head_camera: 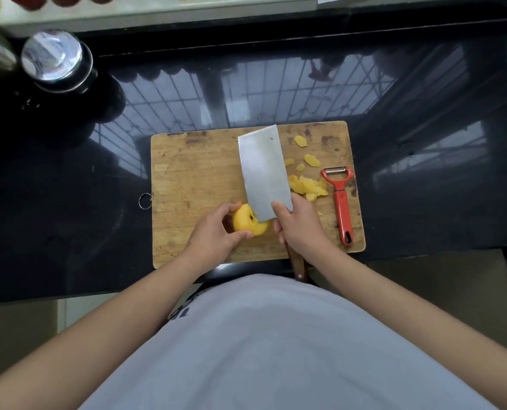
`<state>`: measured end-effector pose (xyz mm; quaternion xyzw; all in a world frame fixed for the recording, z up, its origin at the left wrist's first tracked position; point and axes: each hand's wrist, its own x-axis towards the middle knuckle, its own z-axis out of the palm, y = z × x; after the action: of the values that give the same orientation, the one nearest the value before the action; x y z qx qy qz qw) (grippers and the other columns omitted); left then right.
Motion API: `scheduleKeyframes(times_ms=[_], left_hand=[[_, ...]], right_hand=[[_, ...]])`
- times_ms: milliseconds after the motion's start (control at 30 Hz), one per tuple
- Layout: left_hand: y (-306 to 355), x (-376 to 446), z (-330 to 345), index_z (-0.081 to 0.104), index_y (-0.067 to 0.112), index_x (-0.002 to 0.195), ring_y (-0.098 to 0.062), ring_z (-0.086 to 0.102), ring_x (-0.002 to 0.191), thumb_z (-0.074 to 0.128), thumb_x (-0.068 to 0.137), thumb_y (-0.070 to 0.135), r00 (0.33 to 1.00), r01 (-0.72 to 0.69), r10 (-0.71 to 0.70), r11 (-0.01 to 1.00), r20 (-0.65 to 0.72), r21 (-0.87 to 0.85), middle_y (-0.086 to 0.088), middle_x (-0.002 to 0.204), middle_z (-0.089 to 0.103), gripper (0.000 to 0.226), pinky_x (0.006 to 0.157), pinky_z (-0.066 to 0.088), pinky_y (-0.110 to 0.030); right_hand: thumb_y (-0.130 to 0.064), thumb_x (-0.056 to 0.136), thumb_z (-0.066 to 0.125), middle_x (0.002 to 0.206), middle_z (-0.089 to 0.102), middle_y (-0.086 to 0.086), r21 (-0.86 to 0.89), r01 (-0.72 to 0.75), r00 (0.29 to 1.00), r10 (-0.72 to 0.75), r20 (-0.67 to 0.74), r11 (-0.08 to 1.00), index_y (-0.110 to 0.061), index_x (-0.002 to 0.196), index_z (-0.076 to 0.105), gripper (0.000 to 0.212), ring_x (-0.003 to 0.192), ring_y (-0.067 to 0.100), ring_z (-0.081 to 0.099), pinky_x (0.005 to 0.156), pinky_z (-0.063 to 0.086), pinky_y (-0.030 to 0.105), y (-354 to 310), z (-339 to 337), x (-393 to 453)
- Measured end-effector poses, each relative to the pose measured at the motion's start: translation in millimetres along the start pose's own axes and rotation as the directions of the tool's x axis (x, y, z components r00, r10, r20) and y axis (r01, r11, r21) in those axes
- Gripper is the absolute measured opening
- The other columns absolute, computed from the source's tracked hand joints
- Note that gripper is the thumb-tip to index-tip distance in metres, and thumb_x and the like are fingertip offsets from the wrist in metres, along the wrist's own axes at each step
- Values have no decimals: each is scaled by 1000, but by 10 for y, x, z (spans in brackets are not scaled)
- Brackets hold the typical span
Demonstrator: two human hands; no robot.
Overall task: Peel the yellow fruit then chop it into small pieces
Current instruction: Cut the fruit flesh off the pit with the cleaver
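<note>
Yellow fruit (247, 220) sits peeled on the near-centre of the wooden cutting board (193, 173), pinned between both hands. Left hand (216, 232) grips it from the left, fingers curled over the top and thumb on the near side. Right hand (299, 226) is clenched round the cleaver's (264, 173) wooden handle, index finger riding up the blade flat.

Key relation: blade's long axis runs near-to-far, tilted slightly left at the far end. Its heel touches the fruit's right half; the fruit lies left of the knife hand, directly beside it. Left fingertips are just beside the blade line, so that looks like the risk on the downstroke.

Judgement: peeling done, first cut in progress or about to start; no small pieces yet.

Further out, right of the blade: pile of yellow peelings (308, 184), then the red peeler (342, 202) lying lengthwise by the board's right edge.
</note>
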<state>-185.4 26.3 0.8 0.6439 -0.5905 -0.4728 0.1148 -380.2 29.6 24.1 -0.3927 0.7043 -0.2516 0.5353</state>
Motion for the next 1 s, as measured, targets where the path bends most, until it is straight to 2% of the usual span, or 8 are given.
scheduleKeyframes(times_ms=[133, 267, 400, 500, 633, 733, 900, 1000], left_hand=[[21, 37, -40, 58, 29, 142, -9, 62, 113, 87, 83, 25, 999, 14, -13, 999, 33, -40, 7, 127, 67, 66, 86, 45, -14], [38, 27, -28, 57, 29, 144, -10, 62, 112, 86, 84, 24, 999, 22, -21, 999, 40, -44, 7, 125, 66, 67, 96, 50, -27], [43, 15, -24, 56, 26, 145, -10, 60, 115, 86, 84, 22, 1000, -3, 4, 999, 30, -39, 8, 128, 65, 67, 95, 45, -24], [14, -1, -9, 56, 25, 144, -11, 60, 117, 85, 85, 22, 1000, -21, 21, 999, 20, -27, 11, 130, 63, 66, 98, 46, -26], [-49, -27, 33, 57, 30, 144, -14, 60, 121, 85, 84, 27, 998, -49, 49, 999, -30, 6, 5, 134, 64, 66, 108, 49, -40], [-66, -39, 55, 57, 29, 144, -14, 58, 124, 85, 84, 28, 997, -58, 57, 998, -42, -3, 5, 137, 64, 67, 109, 48, -41], [-36, -37, 53, 58, 25, 144, -10, 57, 121, 86, 84, 21, 998, -44, 42, 997, -44, -59, 7, 136, 63, 66, 105, 44, -27], [-14, -48, 31, 58, 24, 144, -7, 55, 121, 85, 84, 18, 999, -44, 42, 997, -34, -64, 8, 135, 62, 66, 101, 39, -21]], right_hand=[[-25, 105, 47, 65, 60, 6, 243, -144, 984, 164, -65, 959, -12, 108, 60, 18, 43, 14, 49, 42, 43, 27, 11, 93, -106], [-27, 106, 47, 65, 61, 4, 303, -172, 976, 205, -79, 937, -16, 106, 59, 16, 47, 13, 51, 48, 46, 30, 10, 151, -158], [-28, 105, 48, 65, 61, 4, 313, -187, 973, 219, -70, 931, -18, 108, 60, 16, 48, 14, 52, 51, 47, 32, 12, 143, -147], [-27, 105, 48, 65, 61, 5, 335, -193, 971, 228, -69, 922, -17, 110, 60, 16, 47, 13, 51, 49, 46, 31, 25, 158, -146], [-26, 106, 48, 66, 60, 6, 351, -193, 971, 230, -69, 916, -14, 111, 60, 18, 46, 13, 50, 46, 47, 29, 16, 181, -159], [-25, 106, 47, 67, 60, 8, 365, -183, 969, 230, -88, 913, -11, 108, 59, 19, 45, 13, 50, 43, 46, 27, -2, 227, -185], [-27, 105, 49, 68, 60, 8, 333, -163, 973, 206, -99, 929, -14, 107, 59, 17, 47, 14, 50, 46, 48, 30, 10, 214, -163], [-25, 105, 48, 67, 58, 7, 404, -196, 971, 235, -49, 894, -13, 109, 61, 18, 48, 15, 48, 49, 47, 33, 15, 219, -155]])
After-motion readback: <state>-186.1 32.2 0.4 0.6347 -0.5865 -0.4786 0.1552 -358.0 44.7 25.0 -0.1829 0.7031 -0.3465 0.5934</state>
